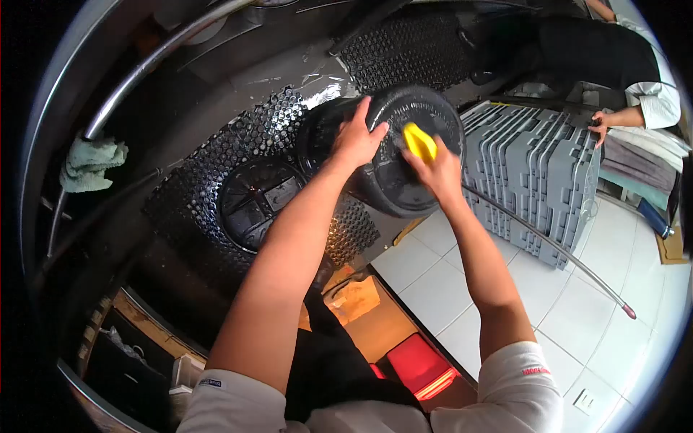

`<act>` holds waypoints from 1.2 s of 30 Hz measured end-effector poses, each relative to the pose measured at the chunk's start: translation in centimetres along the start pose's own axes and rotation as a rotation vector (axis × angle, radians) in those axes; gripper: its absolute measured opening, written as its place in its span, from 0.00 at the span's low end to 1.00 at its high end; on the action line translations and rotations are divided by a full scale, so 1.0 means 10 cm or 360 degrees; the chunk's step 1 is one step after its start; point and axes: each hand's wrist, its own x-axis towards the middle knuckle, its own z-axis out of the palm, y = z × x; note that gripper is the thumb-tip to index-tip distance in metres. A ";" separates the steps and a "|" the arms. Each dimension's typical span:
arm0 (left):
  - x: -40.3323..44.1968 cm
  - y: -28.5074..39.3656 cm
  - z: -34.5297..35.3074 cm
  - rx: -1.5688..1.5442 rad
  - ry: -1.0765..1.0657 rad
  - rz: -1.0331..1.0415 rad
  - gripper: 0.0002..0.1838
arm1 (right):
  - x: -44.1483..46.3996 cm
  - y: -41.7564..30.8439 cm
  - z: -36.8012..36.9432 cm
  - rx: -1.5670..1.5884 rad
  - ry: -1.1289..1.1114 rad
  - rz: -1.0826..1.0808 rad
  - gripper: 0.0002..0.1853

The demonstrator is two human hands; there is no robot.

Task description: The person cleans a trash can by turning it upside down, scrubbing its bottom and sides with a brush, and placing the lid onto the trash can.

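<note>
A large black bin (pixel 422 177) is tipped so that its round, wet-looking base faces me. My left hand (pixel 357 138) grips the base's left edge, with the thumb on the base and the fingers along the side. In my right hand (pixel 438 172) is a yellow sponge (pixel 419 143), closed in the fingers and pressed against the base. The sponge and fingertips are slightly blurred. Left of the bin, a round black lid (pixel 253 202) lies on a wet black rubber mat (pixel 206 180).
Folded grey crates (pixel 530 169) stand stacked at the right, with a metal pole (pixel 556 249) across them. Another person's hand (pixel 600 127) touches the stack's far end. A rag (pixel 92 162) hangs on a metal rail (pixel 137 68). A red container (pixel 419 364) sits below.
</note>
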 end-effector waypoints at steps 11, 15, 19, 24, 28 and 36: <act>0.41 -0.10 0.03 -0.0323 -0.0317 -0.0141 0.51 | 0.78 -0.24 -0.05 -0.0025 0.0046 0.0218 0.36; 0.73 0.69 0.02 -0.0075 -0.0306 0.0255 0.54 | 0.67 -0.40 -0.14 -0.0065 -0.0067 0.0086 0.31; 1.18 0.93 0.41 0.1204 -0.0811 0.0432 0.37 | 0.47 -0.48 0.03 -0.0191 -0.0222 -0.0012 0.24; 1.01 0.57 0.38 0.1376 -0.0632 0.0754 0.27 | -0.95 -0.21 -0.01 0.0061 -0.0037 -0.0660 0.29; 0.64 0.50 0.22 0.0955 -0.0466 0.0625 0.27 | -1.34 0.72 -0.23 -0.0166 -0.0148 -0.0211 0.28; 0.48 0.59 0.21 0.1252 -0.0097 0.0458 0.24 | -0.64 -0.90 0.30 0.0012 0.0158 -0.0544 0.31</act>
